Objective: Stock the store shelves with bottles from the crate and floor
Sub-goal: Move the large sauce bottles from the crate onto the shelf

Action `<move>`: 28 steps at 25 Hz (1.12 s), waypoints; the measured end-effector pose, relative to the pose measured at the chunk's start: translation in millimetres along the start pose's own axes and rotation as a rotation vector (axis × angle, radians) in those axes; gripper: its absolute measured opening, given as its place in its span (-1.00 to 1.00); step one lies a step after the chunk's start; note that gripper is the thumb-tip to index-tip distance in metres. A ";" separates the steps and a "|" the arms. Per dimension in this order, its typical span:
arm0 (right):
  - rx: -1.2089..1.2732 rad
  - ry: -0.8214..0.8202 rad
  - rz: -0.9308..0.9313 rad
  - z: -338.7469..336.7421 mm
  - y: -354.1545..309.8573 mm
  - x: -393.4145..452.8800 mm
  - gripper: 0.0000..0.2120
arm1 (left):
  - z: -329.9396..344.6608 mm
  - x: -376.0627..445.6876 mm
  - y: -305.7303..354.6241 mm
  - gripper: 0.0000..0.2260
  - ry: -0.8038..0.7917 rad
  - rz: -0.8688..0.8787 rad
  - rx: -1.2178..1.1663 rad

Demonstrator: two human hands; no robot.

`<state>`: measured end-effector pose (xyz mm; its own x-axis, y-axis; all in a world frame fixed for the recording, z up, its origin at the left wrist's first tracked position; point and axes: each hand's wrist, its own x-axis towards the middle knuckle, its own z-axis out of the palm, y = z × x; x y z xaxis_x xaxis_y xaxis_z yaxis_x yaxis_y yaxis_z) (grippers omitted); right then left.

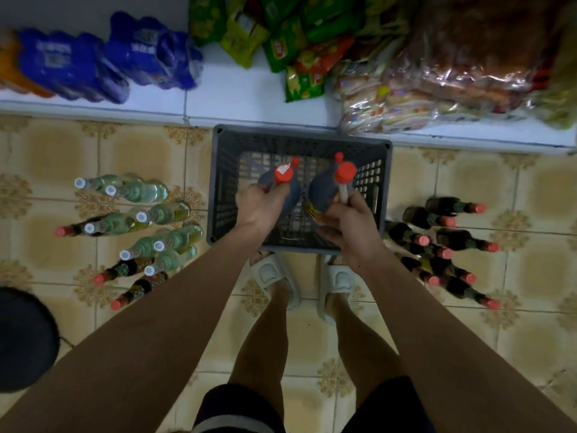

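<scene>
A grey plastic crate point(220, 189) stands on the tiled floor against the white bottom shelf point(237, 98). Above the crate my left hand point(260, 207) grips a dark bottle with a red cap point(283, 175). Beside it my right hand point(349, 220) grips a second dark bottle with a red cap point(345, 173). Two more red caps point(338, 157) show behind them inside the crate. Clear bottles with white caps point(140, 192) stand on the floor at the left, mixed with a few dark ones. Several dark red-capped bottles point(443, 245) stand at the right.
Blue wrapped packs point(68, 64) lie on the shelf at the left, green snack bags point(281, 42) in the middle, and bagged bread and goods point(437, 73) at the right. A dark round object point(25, 339) sits at the lower left. My feet in pale slippers point(274, 276) stand just behind the crate.
</scene>
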<state>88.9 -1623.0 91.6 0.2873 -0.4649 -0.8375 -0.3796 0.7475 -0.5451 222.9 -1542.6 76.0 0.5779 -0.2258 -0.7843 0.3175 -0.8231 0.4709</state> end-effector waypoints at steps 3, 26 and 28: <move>0.096 0.011 -0.108 -9.4 -18.2 -2.4 -0.92 | 6.4 -14.1 36.5 -0.73 -0.045 0.165 -0.001; 0.008 0.260 -0.797 -171.4 -339.8 -119.3 -0.82 | 40.2 -175.3 435.6 -0.78 -0.368 0.777 0.021; -0.019 0.266 -0.832 -180.3 -361.1 -110.7 -0.80 | 54.7 -173.9 453.1 -0.81 -0.393 0.746 0.000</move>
<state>35.6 -1927.0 374.2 0.2639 -0.9532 -0.1474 -0.1527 0.1096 -0.9822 225.2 -1904.8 403.7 0.3322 -0.8753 -0.3515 -0.0433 -0.3864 0.9213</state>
